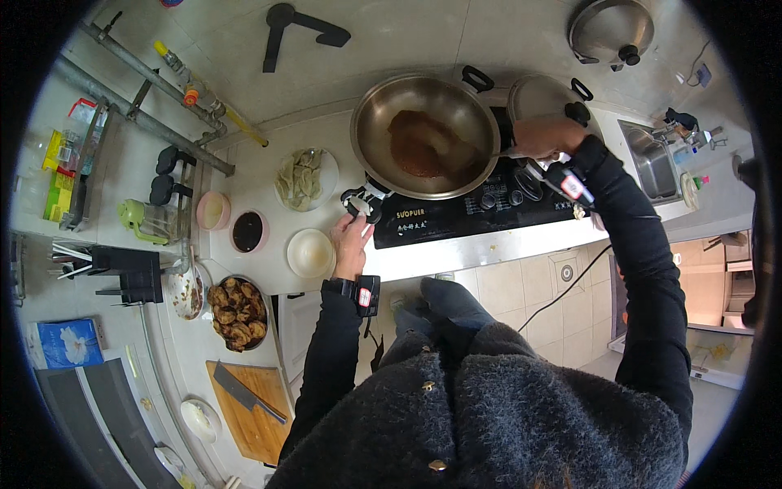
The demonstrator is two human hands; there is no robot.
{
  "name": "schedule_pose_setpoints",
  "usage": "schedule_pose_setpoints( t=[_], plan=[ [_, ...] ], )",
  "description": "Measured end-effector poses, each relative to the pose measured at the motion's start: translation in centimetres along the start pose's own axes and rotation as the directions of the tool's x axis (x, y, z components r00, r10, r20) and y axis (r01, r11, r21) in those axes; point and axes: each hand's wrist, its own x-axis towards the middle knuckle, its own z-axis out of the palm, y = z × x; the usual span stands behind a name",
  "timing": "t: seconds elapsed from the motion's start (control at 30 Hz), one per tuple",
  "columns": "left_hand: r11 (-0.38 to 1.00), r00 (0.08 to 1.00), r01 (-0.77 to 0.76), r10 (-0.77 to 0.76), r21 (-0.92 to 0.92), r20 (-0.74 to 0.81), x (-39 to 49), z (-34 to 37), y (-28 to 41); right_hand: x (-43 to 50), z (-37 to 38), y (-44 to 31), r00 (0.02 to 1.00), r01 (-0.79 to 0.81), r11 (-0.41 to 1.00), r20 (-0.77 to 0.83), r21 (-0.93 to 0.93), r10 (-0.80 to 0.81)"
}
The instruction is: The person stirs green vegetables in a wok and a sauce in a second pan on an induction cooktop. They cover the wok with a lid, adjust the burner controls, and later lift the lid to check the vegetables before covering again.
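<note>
A steel wok (372, 143) stands tilted over the black cooktop (427, 223), with reddish-brown sauce (421, 147) spread across its bottom. My left hand (351, 244) grips the black side handle (366, 211) at the wok's near left. Across the wok's right rim, my right hand (544, 139) holds a metal cooking utensil (504, 154); its working end is hard to make out in the sauce. Just left of my left hand sits a cream bowl (310, 253). Behind that lies a plate of pale green sliced vegetable (300, 178).
A lidded pan (537, 91) stands right of the wok, before a sink (650, 162). Leftward are a bowl of dark liquid (248, 232), a pink bowl (214, 211) and a bowl of browned food pieces (237, 312). A cleaver (241, 388) lies on a wooden cutting board (244, 434).
</note>
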Motion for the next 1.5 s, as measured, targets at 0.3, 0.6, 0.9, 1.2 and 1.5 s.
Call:
schedule_pose_setpoints(
  t=[0.3, 0.6, 0.9, 1.2, 1.5],
  plan=[
    [1.0, 1.0, -0.013, 0.012, -0.022, -0.028, -0.1, -0.1, -0.1, 6.5, 2.6, 2.4, 0.83, 0.31, 0.832, -0.296, -0.46, -0.472],
    [0.992, 0.985, 0.016, -0.037, -0.124, -0.17, 1.7, 2.5, -1.0, 0.2, 2.4, -1.1, 0.971, 0.032, 0.903, -0.203, -0.429, -0.13],
    [0.997, 0.937, 0.041, -0.061, -0.065, -0.345, 2.2, 4.0, -0.1, 0.0, 4.5, 0.3, 0.958, -0.078, 0.949, -0.286, -0.307, -0.014],
    [0.988, 0.874, 0.147, -0.153, -0.048, -0.461, 3.5, 4.4, 0.0, -0.7, 5.4, -1.2, 0.946, -0.113, 0.976, -0.322, -0.188, 0.048],
    [0.994, 0.944, 0.015, -0.049, -0.106, -0.325, 2.5, 2.8, -0.9, -1.4, 5.8, -1.5, 0.94, -0.165, 0.975, -0.323, -0.15, 0.11]
  ],
)
